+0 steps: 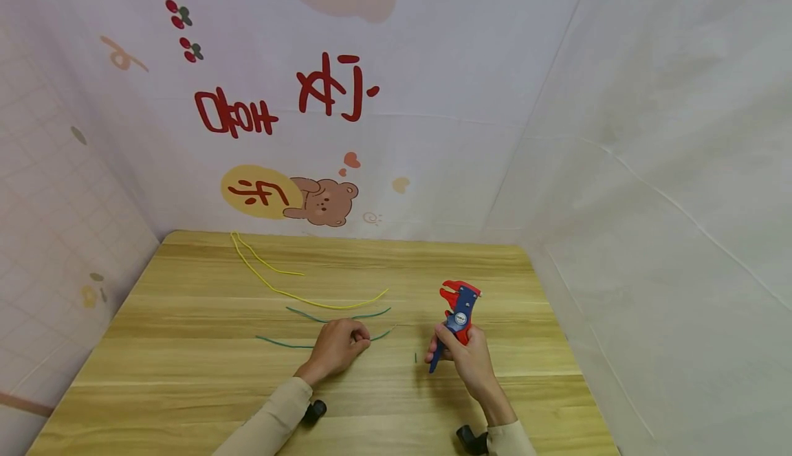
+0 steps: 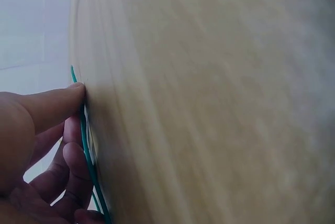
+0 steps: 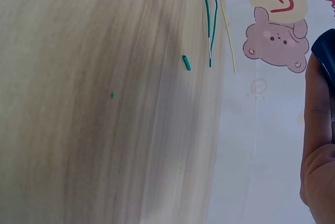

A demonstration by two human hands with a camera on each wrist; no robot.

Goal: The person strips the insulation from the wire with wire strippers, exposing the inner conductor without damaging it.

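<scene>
Between thumb and fingers, my left hand (image 1: 339, 347) pinches a thin green wire (image 1: 281, 344) low over the wooden table. The wire's right end, with a pale bare tip, sticks out past the fingertips. In the left wrist view the thumb presses on the green wire (image 2: 88, 156) near that end. My right hand (image 1: 476, 368) grips a red and blue wire stripper (image 1: 462, 310), its red jaws apart and pointing away from me. Only part of its dark blue handle (image 3: 325, 51) shows in the right wrist view. A short green insulation piece (image 1: 416, 357) lies between the hands.
Behind the left hand lies another green wire (image 1: 304, 314), and beyond it a long, bent yellow wire (image 1: 278, 291). A tiny green scrap (image 3: 112, 95) is on the table (image 1: 204, 387). A printed white sheet (image 1: 445, 133) hangs at the back edge.
</scene>
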